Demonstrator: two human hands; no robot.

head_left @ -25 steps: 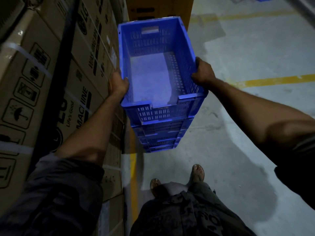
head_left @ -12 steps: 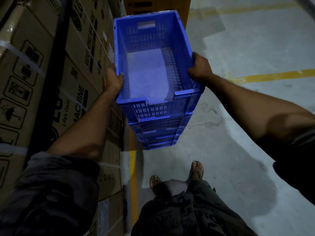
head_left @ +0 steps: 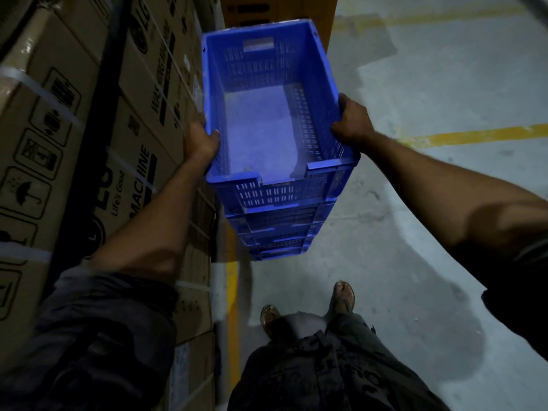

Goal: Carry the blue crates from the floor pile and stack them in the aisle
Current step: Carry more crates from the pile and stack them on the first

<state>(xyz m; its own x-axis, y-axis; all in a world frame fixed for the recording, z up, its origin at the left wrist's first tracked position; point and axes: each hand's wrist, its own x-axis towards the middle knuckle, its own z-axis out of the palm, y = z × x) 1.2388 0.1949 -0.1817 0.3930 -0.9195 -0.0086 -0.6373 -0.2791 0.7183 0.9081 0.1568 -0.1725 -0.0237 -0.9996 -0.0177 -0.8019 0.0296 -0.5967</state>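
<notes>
An empty blue crate (head_left: 261, 137) with slotted walls tops a stack of blue crates (head_left: 278, 232) standing on the concrete floor in front of me. My left hand (head_left: 200, 140) grips the crate's left long rim, thumb inside. On the right long rim my right hand (head_left: 353, 123) holds on, fingers over the edge. The top crate looks nested in the one beneath it; whether it rests fully I cannot tell.
Tall strapped cardboard boxes (head_left: 89, 129) form a wall close on the left. A brown carton (head_left: 278, 10) stands behind the stack. Yellow floor lines (head_left: 474, 134) cross the concrete on the right. My sandalled feet (head_left: 344, 295) stand just short of the stack.
The top crate has shifted slightly up and away in view with both hands still on its rims. My feet stay where they were.
</notes>
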